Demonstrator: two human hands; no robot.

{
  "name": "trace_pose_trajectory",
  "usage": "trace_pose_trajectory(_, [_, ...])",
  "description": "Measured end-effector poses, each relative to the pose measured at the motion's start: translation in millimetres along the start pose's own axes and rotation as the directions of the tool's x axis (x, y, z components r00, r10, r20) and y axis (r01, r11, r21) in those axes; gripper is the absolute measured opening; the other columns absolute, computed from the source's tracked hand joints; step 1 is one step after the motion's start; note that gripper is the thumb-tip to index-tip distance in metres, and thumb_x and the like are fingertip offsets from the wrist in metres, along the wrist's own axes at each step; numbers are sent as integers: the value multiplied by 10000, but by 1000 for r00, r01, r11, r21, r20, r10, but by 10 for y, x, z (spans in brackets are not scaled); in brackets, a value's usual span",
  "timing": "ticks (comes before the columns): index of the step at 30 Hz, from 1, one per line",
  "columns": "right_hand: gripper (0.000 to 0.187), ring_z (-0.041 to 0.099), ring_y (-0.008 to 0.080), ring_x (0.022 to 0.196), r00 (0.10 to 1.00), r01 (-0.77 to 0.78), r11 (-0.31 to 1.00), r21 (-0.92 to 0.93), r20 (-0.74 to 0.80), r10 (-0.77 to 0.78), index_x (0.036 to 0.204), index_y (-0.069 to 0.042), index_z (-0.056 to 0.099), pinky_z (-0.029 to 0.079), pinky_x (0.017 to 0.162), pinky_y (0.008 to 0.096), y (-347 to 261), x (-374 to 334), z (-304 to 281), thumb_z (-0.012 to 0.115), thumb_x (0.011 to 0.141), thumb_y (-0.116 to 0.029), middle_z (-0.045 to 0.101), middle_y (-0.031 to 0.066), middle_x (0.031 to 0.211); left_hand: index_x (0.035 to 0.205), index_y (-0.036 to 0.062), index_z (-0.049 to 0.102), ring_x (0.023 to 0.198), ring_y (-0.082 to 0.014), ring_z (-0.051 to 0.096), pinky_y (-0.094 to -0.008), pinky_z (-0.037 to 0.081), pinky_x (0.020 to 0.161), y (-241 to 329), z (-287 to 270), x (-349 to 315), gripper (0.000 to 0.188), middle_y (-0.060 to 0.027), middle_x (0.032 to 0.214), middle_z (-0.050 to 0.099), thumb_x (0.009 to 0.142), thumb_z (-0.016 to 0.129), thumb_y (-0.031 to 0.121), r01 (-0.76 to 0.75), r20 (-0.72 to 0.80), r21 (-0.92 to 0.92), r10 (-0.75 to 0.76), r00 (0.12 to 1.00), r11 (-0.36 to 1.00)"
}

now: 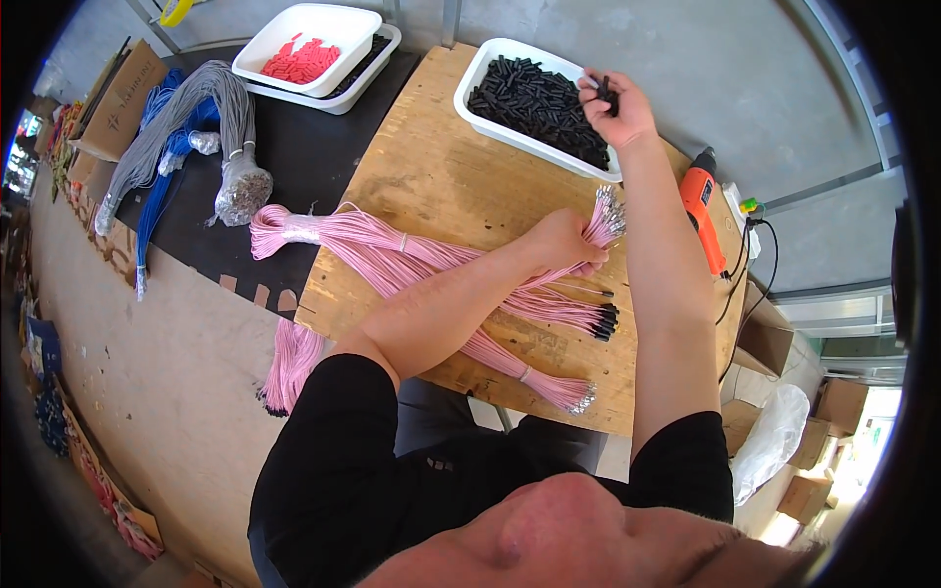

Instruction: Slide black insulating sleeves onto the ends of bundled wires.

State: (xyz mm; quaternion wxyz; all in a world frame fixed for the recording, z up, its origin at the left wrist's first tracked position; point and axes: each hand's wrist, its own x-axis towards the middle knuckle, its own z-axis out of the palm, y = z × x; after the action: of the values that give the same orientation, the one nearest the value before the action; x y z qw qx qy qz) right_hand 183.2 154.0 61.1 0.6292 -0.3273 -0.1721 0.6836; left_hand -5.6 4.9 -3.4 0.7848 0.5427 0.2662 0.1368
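My left hand (570,240) is closed round a bundle of thin pink wires (446,257) near their silvery ends (607,211), which fan out beyond the fingers. Over the right end of a white tray (534,144), my right hand (627,113) curls its fingers about a few short black tube pieces (608,94). Many more black tube pieces (529,95) fill that tray. Just nearer than my left hand, some pink wires end in black tips (603,321). Another tied pink bunch (524,374) with silvery ends lies by the table's near edge.
An orange heat gun (699,201) with a black cable (773,265) rests at the table's right side. On the dark table (314,157) to the left are grey cables (233,108), blue cables (157,186) and a white tray of red pieces (304,61). More pink wires (292,363) hang off the near-left edge.
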Motion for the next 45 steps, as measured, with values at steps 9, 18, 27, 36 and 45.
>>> trace_pose_trajectory(9, [194,493,147,696,985,-162,985,-63,-67,157,1116,49,555,374,443,171,-103,-113,-85,536,994,-101,554,131,939,967,-2,679,694,-122,664,-262,549,615,72,65,-36,134,-53,832,691,893,739,91,28,-18,22,-27,999,999])
trace_pose_trajectory(18, [197,472,105,689,994,82,996,-43,78,-79,1150,7,552,348,433,157,-199,-1368,-399,558,1021,-143,542,89,943,975,-17,691,663,-131,634,-277,505,585,-12,36,21,243,-60,802,685,822,801,136,-21,-47,5,21,999,1000])
trace_pose_trajectory(27, [232,529,123,675,961,83,982,-171,-248,-124,1128,46,596,358,472,189,472,-2497,-911,540,952,-95,589,97,948,961,-29,684,653,-124,613,-256,472,569,59,79,26,258,-61,815,680,790,821,106,0,-54,-70,-3,999,998])
trace_pose_trajectory(36, [212,500,71,648,978,93,981,-171,-168,-122,1139,8,621,336,477,177,714,-2641,-935,618,928,-10,655,77,922,955,-27,688,687,-128,610,-263,484,629,12,61,1,239,-66,811,677,805,813,111,-7,-24,-72,6,1000,997])
trace_pose_trajectory(45, [155,492,53,644,960,132,959,-250,-209,-187,1066,20,681,318,486,172,754,-2673,-899,664,914,1,674,71,905,920,-22,698,673,-107,583,-263,457,622,9,92,5,202,-44,775,660,802,800,106,-53,-71,50,57,996,997])
